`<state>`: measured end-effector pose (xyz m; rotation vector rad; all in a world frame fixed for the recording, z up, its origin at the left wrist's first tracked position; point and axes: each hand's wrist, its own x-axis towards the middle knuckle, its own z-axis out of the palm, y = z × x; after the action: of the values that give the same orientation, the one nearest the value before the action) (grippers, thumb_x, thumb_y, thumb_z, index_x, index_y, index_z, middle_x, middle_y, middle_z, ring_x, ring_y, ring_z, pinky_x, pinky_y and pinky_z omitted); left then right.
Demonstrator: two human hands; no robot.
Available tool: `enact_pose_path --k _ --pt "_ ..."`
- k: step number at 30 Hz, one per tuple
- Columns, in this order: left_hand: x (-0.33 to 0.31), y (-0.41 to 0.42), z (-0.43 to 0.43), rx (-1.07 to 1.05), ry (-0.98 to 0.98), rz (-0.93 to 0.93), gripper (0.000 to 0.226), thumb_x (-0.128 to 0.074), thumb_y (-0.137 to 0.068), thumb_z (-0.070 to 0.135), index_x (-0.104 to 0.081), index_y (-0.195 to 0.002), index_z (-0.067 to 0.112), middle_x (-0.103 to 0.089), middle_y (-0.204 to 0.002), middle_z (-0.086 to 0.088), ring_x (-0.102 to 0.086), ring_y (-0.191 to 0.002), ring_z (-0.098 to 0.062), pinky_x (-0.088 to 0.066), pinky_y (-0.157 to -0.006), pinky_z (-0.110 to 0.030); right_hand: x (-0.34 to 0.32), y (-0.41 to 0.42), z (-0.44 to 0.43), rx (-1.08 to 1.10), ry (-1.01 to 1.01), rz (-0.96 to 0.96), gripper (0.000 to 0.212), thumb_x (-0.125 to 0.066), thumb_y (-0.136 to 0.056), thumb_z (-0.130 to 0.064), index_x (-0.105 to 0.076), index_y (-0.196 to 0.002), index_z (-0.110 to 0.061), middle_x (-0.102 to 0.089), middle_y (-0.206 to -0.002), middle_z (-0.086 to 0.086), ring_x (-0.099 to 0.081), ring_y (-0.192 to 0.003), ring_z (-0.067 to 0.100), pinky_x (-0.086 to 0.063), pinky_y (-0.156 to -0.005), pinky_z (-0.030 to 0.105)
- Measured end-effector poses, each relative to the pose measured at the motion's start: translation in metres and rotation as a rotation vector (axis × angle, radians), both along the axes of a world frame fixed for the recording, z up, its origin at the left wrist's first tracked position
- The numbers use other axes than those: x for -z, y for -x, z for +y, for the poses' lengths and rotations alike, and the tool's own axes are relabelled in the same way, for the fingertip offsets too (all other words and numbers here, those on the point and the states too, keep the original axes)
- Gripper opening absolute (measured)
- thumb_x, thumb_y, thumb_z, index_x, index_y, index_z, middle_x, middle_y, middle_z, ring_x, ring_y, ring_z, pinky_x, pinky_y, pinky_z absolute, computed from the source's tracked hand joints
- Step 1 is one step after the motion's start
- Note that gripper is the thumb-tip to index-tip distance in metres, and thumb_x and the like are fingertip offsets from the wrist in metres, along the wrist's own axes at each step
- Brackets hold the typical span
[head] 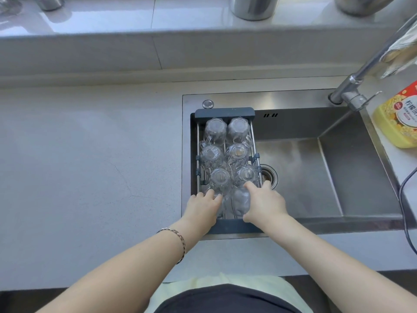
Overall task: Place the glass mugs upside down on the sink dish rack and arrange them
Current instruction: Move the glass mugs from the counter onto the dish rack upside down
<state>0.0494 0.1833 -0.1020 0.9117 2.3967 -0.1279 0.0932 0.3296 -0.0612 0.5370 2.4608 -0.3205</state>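
A dark grey dish rack (224,113) spans the left end of the steel sink (338,172). Several clear glass mugs stand upside down in it in two columns, such as the far-left mug (215,129) and the far-right mug (238,128). My left hand (202,207) rests on the nearest left mug (220,207), which it mostly hides. My right hand (265,203) grips the nearest right mug (240,201) from its right side. Both hands sit at the rack's near end.
The faucet (352,86) rises at the sink's back right, a cloth draped on it. A yellow detergent bottle (399,118) stands right of the sink, a black cable near it. Grey countertop (90,166) lies left. Metal pots (252,6) sit on the back ledge.
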Motion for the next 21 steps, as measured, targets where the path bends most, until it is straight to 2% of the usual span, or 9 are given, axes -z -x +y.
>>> enact_pose_path --k 6,10,14,18,21 --pt "-0.006 -0.003 0.004 -0.140 -0.012 -0.040 0.050 -0.057 -0.088 0.020 -0.037 -0.133 0.012 -0.043 -0.131 -0.013 -0.050 -0.109 -0.035 -0.046 -0.084 -0.040 0.006 0.003 -0.003 -0.081 -0.045 -0.002 0.062 -0.070 -0.072 -0.021 -0.039 -0.126 -0.022 -0.033 -0.127 0.015 -0.047 -0.110 0.034 -0.047 -0.084 0.035" --pt "-0.008 0.000 0.000 -0.101 -0.030 -0.041 0.049 -0.058 -0.088 0.023 -0.038 -0.132 0.013 -0.042 -0.131 -0.012 -0.049 -0.108 -0.035 -0.047 -0.082 -0.040 0.023 -0.003 -0.005 -0.075 0.092 0.057 0.071 -0.071 -0.076 -0.026 -0.034 -0.137 -0.025 -0.037 -0.127 0.014 -0.047 -0.115 0.034 -0.045 -0.091 0.038" --pt "-0.007 0.002 -0.002 -0.093 -0.024 -0.050 0.050 -0.059 -0.088 0.025 -0.037 -0.132 0.014 -0.042 -0.131 -0.011 -0.050 -0.109 -0.034 -0.048 -0.082 -0.040 0.032 -0.007 0.000 0.025 0.202 0.071 0.071 -0.071 -0.078 -0.029 -0.035 -0.138 -0.023 -0.040 -0.124 0.013 -0.050 -0.112 0.033 -0.044 -0.092 0.037" --pt "-0.008 0.003 -0.001 -0.088 -0.022 -0.053 0.050 -0.059 -0.089 0.026 -0.037 -0.132 0.014 -0.041 -0.132 -0.010 -0.049 -0.108 -0.034 -0.049 -0.082 -0.039 0.034 -0.012 0.000 0.012 0.149 0.053 0.067 -0.065 -0.083 -0.030 -0.030 -0.140 -0.026 -0.040 -0.125 0.011 -0.051 -0.113 0.031 -0.047 -0.090 0.039" --pt "-0.008 0.008 -0.002 -0.085 -0.031 -0.077 0.044 -0.054 -0.092 0.030 -0.042 -0.132 0.016 -0.045 -0.130 -0.009 -0.053 -0.108 -0.033 -0.049 -0.081 -0.039 0.027 -0.002 0.002 -0.051 0.103 -0.053 0.061 -0.058 -0.086 -0.029 -0.030 -0.140 -0.026 -0.040 -0.133 0.011 -0.048 -0.120 0.031 -0.045 -0.094 0.040"
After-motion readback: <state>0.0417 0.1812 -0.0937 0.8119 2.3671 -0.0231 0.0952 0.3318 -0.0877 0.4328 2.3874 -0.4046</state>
